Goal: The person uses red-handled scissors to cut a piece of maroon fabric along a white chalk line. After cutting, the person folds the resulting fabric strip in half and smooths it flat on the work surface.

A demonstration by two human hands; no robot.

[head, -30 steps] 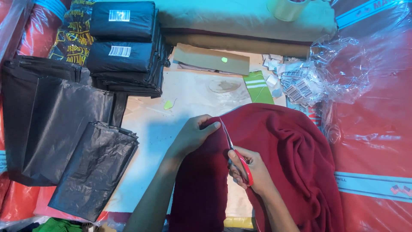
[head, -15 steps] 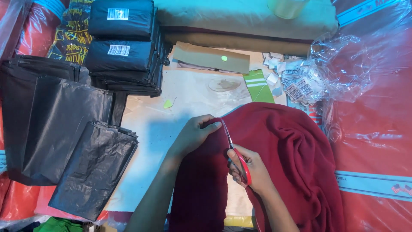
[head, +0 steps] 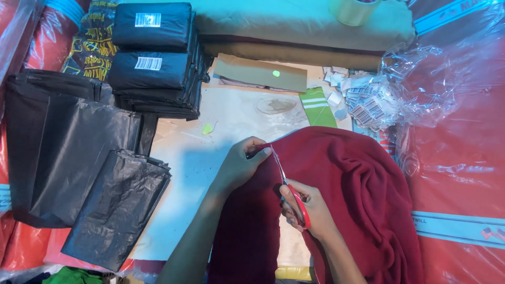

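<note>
Change: almost nothing has moved since the earlier frames; both hands keep their places on the cloth and the scissors sit at the same angle.
Left hand (head: 239, 165): fingers curled, pinching the upper edge of the dark red fabric (head: 347, 194) between thumb and fingertips.
Right hand (head: 307, 208): closed through the handles of the red-handled scissors (head: 292, 192), blades pointing up toward the pinched edge.
Blades: too thin to tell whether they are parted or closed.
Dark red fabric: lies bunched on the pale work surface (head: 194, 173), in the lower middle, under both hands.
Left side: flat black plastic bags (head: 79, 168), with stacked black packets (head: 152, 58) above them.
Right side: crumpled clear plastic (head: 442, 79) beside a heap of small paper labels (head: 363, 102).
</note>
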